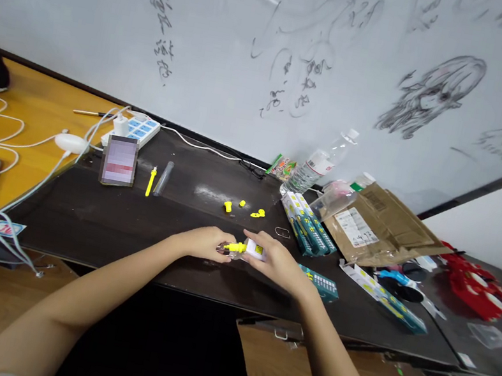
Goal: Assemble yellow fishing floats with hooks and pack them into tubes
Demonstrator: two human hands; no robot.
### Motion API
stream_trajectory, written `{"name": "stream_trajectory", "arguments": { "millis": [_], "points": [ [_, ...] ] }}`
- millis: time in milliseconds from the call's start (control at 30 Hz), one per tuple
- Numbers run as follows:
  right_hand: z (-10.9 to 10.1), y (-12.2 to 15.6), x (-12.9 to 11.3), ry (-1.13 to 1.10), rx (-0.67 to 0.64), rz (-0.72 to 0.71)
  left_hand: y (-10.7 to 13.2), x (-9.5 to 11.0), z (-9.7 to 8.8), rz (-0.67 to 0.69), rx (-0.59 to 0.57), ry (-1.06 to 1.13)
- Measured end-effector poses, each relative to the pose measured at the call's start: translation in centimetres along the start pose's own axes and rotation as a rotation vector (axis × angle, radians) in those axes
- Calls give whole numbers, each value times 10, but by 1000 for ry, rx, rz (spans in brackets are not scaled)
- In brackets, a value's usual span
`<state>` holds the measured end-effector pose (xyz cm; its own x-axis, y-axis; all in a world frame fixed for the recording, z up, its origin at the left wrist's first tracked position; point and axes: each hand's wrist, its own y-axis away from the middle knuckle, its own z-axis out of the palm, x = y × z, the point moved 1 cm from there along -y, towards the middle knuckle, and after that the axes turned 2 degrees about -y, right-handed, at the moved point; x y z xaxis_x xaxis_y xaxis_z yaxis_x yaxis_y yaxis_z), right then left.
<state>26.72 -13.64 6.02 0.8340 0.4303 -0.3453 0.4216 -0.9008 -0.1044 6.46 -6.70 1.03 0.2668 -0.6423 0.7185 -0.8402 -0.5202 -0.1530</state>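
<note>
Above the front of the dark desk, my left hand (pixel 209 244) is closed on a slim yellow piece with a clear part (pixel 234 248). My right hand (pixel 274 261) grips a small white piece with a yellow square label (pixel 257 250). The two held pieces meet or nearly meet between my hands; the exact contact is too small to tell. Just beyond them lie several small yellow parts, among them a yellow cap-like piece (pixel 227 206) and a flat yellow piece (pixel 258 214). Farther left are a thin yellow stick (pixel 151 182) and a clear tube (pixel 164 178).
Green-and-white boxes (pixel 307 227) stand right of my hands, one box (pixel 321 284) close to my right wrist. Behind are a water bottle (pixel 318 164) and a cardboard parcel (pixel 384 228). A power strip (pixel 142 130) with white cables sits at the left. A whiteboard (pixel 210 32) rises behind the desk.
</note>
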Motion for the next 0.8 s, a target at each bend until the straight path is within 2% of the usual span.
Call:
{"name": "stream_trajectory", "arguments": {
  "millis": [200,400,600,800],
  "points": [
    [5,-3,-9,73,-63,10,-1,-5,3,4,116,-225],
    [9,-9,-18,168,-118,50,-1,-8,-1,-6,27,-519],
    [12,-11,-21,120,-162,26,-3,-2,3,23,14,-530],
    [24,-13,-16,116,-84,61,1,5,-2,29,73,-426]
  ]
}}
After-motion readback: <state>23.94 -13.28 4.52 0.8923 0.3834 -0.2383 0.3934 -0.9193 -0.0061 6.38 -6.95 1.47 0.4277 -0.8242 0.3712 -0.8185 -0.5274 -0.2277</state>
